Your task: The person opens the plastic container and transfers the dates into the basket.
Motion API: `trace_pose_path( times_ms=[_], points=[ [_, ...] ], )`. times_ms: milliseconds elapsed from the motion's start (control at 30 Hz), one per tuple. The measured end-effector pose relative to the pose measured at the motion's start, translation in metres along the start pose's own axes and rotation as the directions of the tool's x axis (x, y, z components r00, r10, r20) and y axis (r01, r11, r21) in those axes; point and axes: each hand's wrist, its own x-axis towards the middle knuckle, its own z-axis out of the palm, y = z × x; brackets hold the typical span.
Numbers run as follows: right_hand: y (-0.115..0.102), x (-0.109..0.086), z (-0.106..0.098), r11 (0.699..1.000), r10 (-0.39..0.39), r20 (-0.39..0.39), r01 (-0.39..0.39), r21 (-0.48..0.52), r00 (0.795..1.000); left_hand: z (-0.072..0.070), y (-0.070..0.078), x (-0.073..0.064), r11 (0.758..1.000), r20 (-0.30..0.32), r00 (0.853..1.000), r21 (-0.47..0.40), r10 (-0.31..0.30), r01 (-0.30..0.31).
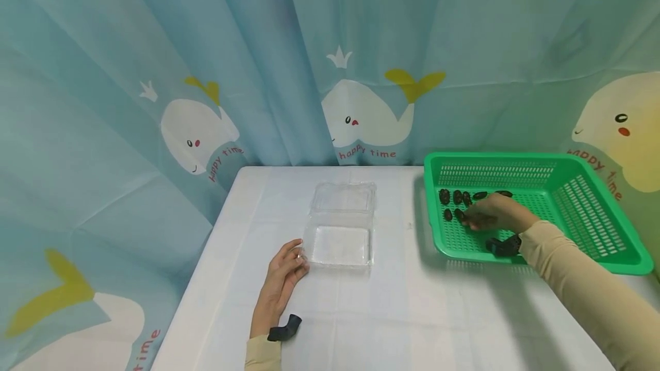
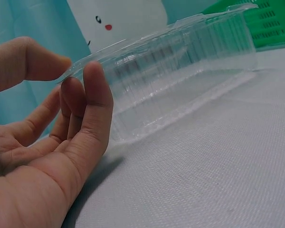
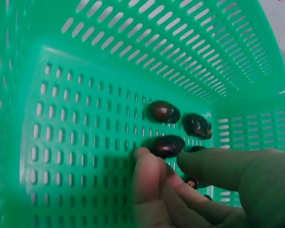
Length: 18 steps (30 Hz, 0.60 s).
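Observation:
A clear plastic clamshell box stands on the white table with its lid folded back. My left hand pinches the box's near left corner rim between thumb and fingers, as the left wrist view shows. Inside the green basket is my right hand. Its thumb and a finger close on the two ends of a dark, glossy date resting on the basket floor. Another date lies just beside it, and a wrinkled date sits nearer the basket wall. More dates are partly hidden behind the fingers.
Several dates are spread over the left part of the basket floor. The basket's slotted walls rise around my right hand. A blue curtain with printed whales hangs behind the table.

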Motion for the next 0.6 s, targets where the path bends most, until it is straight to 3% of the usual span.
trace_pose_path(
  times_ms=[333,600],
  points=[
    [-0.002,-0.006,-0.004,1.0,-0.016,-0.038,0.015,-0.009,0.999,-0.001,0.002,0.002,1.0,0.001,1.0,0.031,-0.004,0.004],
    [-0.007,-0.02,-0.017,0.994,-0.059,-0.058,0.053,-0.098,0.997,0.001,0.007,0.005,0.999,-0.007,1.0,0.034,-0.013,0.013]
  ],
)
